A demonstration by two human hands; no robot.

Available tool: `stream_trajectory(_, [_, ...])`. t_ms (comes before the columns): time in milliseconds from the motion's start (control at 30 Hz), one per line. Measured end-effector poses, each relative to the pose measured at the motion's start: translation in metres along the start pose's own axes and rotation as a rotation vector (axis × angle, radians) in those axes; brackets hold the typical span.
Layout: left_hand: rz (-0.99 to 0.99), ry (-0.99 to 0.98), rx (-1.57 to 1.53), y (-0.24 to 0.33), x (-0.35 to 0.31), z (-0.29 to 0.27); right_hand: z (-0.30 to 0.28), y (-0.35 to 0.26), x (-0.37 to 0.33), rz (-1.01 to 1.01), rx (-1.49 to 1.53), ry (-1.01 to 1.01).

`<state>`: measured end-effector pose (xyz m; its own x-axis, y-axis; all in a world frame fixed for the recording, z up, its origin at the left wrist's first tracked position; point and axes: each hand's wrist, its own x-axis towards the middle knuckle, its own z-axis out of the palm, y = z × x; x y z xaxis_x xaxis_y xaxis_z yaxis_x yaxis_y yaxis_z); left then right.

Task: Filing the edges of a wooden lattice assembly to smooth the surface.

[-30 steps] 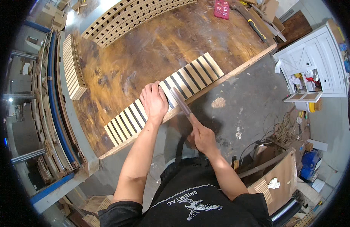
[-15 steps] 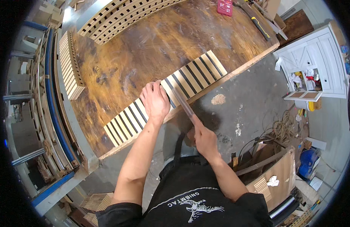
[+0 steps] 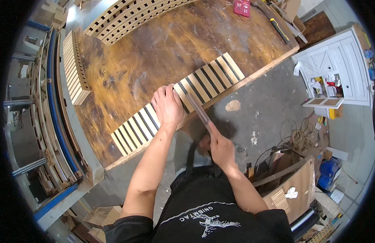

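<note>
A long striped panel of pale wooden slats with dark gaps (image 3: 214, 79) lies along the near edge of the workbench. At its middle, my left hand (image 3: 169, 106) presses down, fingers close together and curled over the far edge, gripping it. In my right hand (image 3: 223, 150) is a narrow flat file (image 3: 200, 110), its handle end hidden in the closed fingers and the index finger stretched along it. The blade, somewhat blurred, lies slantwise across the panel just right of my left hand.
On the brown wooden workbench (image 3: 126, 81) stand a large slotted wooden stack (image 3: 130, 20) and a smaller slatted block (image 3: 76, 71). Farther right lie a red case (image 3: 242, 8) and a yellow-and-black handled tool (image 3: 278, 30). A white cabinet (image 3: 349, 69) stands beyond.
The file and my right hand have shifted very slightly down and to the right. My left hand stays on the panel, which lies in nearly the same place.
</note>
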<state>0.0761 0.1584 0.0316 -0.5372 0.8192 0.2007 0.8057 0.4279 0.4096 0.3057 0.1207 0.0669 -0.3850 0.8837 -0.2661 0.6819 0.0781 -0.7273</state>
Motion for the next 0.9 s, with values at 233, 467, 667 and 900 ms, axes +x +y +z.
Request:
stream_trajectory(233, [-0.007, -0.028, -0.036, -0.002, 0.0, -0.003, 0.014, -0.038, 0.066, 0.065, -0.104, -0.093])
stream_trajectory(467, [-0.015, -0.016, -0.035, 0.0, 0.002, -0.001, -0.041, 0.026, -0.071, 0.273, 0.016, -0.129])
stream_trajectory(667, [-0.05, -0.078, -0.092, -0.006, 0.004, -0.007, -0.045, 0.031, -0.043, -0.093, 0.179, 0.119])
stream_trajectory(900, [-0.113, -0.043, 0.051, -0.017, -0.011, -0.016, -0.004, 0.005, 0.028, -0.189, 0.086, 0.027])
